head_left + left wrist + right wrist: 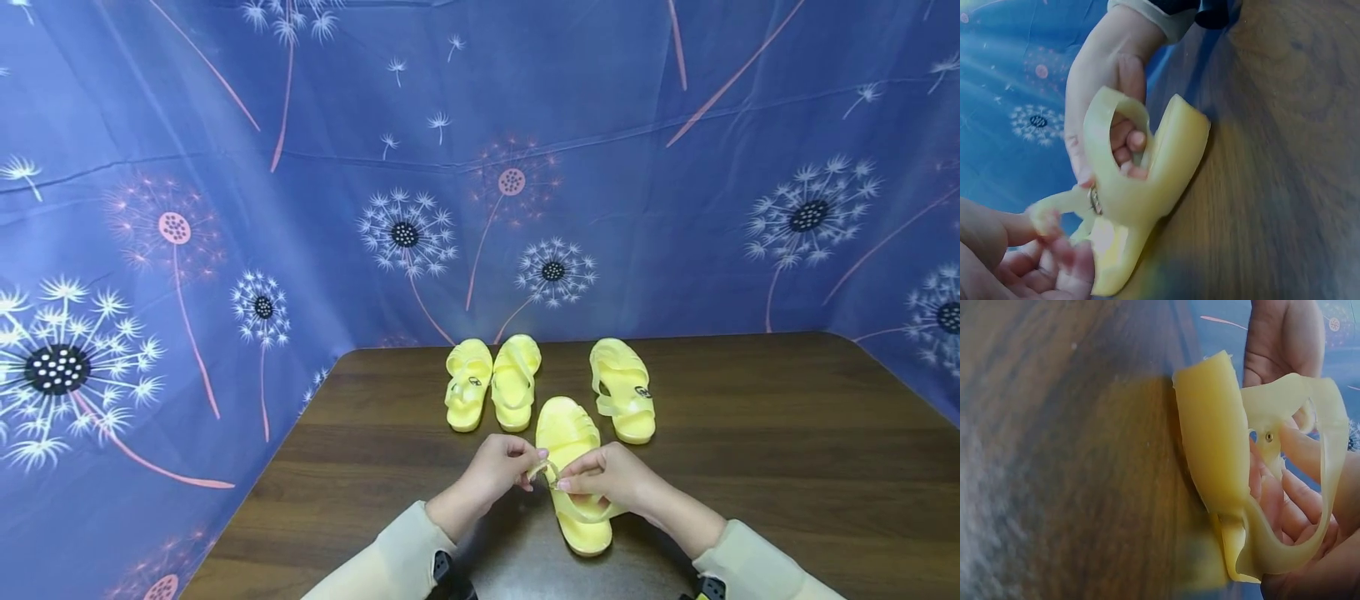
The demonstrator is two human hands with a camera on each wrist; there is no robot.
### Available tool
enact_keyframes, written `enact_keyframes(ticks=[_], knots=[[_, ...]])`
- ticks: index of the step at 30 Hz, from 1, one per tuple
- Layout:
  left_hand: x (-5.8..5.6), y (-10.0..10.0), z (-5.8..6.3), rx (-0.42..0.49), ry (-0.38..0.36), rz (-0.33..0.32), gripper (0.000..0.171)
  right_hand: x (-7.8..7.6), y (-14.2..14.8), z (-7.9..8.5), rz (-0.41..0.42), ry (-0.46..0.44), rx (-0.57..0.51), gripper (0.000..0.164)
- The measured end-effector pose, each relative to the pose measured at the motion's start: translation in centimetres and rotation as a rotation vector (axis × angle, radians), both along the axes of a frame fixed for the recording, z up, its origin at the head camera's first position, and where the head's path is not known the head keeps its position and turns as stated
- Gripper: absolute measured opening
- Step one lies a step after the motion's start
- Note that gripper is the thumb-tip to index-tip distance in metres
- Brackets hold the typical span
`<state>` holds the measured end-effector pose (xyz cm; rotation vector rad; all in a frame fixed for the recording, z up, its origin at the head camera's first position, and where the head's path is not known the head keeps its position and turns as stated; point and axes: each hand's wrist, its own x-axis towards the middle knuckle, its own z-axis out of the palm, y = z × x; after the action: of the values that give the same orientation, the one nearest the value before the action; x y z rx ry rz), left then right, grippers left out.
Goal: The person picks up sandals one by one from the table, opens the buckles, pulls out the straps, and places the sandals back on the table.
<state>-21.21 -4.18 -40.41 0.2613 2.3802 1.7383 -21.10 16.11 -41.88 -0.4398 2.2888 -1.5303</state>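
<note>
A yellow jelly sandal (564,427) lies on the table in front of me, its toe pointing away. My left hand (497,468) pinches the loose end of its strap between thumb and fingers, on the sandal's left side. From the other side, my right hand (617,478) pinches the strap by the small metal buckle (1095,200), with some fingers inside the strap loop. In the left wrist view the strap (1063,201) stretches from the buckle to the left fingertips. The right wrist view shows the sandal's heel (1213,434) and its raised back strap (1329,444).
Behind the held sandal stand a pair of matching yellow sandals, one on the left (467,408) and one beside it (513,387). A single sandal (634,421) sits at the right. The brown wooden table (787,433) ends at a blue dandelion-print cloth (645,208).
</note>
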Motion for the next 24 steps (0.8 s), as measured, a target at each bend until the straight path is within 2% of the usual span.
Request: enact_keyframes(ticks=[3, 13, 19, 24], knots=[[0.1, -0.5, -0.1, 0.030, -0.039, -0.001, 0.026, -0.1, 0.3, 0.0, 0.003, -0.017, 0.004, 0.031], [1.1, 0.0, -0.3, -0.003, -0.029, -0.043, 0.017, -0.3, 1.1, 0.5, 0.018, -0.067, -0.013, 0.040], [1.6, 0.6, -0.4, -0.050, -0.003, -0.048, 0.016, -0.3, 1.0, 1.2, 0.088, -0.039, -0.118, 0.040], [1.8, 0.9, -0.6, -0.068, 0.008, -0.022, 0.016, -0.2, 0.7, 1.6, 0.054, -0.037, -0.205, 0.039]])
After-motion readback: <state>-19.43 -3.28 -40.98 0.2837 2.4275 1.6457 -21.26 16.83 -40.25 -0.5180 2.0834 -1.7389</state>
